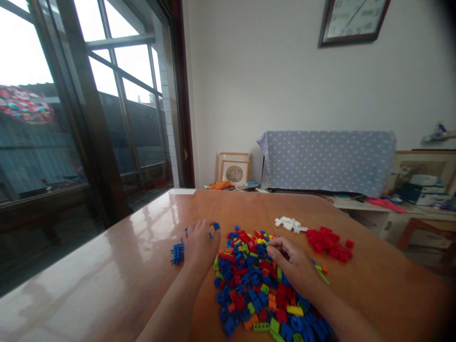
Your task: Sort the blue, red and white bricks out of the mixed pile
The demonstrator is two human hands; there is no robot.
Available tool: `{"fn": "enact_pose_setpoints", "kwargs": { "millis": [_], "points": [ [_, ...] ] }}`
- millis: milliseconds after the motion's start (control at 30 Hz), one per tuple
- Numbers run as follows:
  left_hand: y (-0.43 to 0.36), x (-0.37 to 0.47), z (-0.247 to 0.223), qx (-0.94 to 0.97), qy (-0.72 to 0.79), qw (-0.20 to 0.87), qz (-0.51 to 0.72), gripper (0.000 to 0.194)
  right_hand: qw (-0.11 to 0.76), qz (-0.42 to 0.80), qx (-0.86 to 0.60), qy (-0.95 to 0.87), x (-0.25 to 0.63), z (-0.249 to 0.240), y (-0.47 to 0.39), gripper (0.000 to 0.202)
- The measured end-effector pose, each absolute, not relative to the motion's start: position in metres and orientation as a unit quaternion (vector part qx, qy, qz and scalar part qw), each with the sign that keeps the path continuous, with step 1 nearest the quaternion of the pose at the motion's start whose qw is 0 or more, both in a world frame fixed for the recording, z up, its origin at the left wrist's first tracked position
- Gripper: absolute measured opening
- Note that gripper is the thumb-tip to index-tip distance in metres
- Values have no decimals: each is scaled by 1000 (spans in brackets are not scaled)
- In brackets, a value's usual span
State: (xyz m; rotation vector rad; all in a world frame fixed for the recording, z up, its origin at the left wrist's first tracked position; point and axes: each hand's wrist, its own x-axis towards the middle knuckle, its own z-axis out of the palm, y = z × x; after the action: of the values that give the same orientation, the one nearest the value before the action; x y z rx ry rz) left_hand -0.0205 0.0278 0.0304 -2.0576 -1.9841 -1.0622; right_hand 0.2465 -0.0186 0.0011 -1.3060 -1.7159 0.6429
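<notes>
My left hand point(200, 243) is palm down on the table, left of a big mixed pile of plastic building blocks point(254, 280). Its fingers are stretched forward and slightly apart over some blue blocks, which they partly hide. One blue block point(216, 226) shows by the fingertips, and a blue studded cluster point(177, 253) lies beside the hand's left edge. At the pile's upper right, my right hand point(294, 261) has curled fingers, with thumb and index finger close together by blue blocks. Whether a small piece is between those fingertips I cannot tell.
White pieces point(290, 224) lie in a group beyond my right hand, with a heap of red blocks point(329, 243) to their right. The glossy wooden table point(142, 270) runs toward a wall. A cloth-covered object point(327, 161) and framed pictures point(234, 172) stand behind it; a glass door is at left.
</notes>
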Motion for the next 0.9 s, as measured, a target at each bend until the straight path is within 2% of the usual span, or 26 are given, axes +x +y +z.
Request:
{"fn": "enact_pose_setpoints", "kwargs": {
  "millis": [167,400,533,667,767,900],
  "points": [
    [42,-55,28,-549,-777,45,-305,32,421,226,-537,-695,250,0,-16,37],
    [48,-58,17,-542,-786,52,-293,37,423,206,-550,-690,252,-1,-13,40],
    [48,-47,17,-612,-708,81,-344,36,422,195,-550,-694,251,1,-14,37],
    [38,-22,16,-750,-546,24,-372,28,421,177,-554,-696,252,-2,-14,35],
    [22,2,14,-828,-455,-39,-327,24,422,164,-559,-694,254,-6,-11,34],
    [7,22,12,-865,-416,-58,-273,22,422,160,-564,-692,254,-7,-9,33]
  ]
}}
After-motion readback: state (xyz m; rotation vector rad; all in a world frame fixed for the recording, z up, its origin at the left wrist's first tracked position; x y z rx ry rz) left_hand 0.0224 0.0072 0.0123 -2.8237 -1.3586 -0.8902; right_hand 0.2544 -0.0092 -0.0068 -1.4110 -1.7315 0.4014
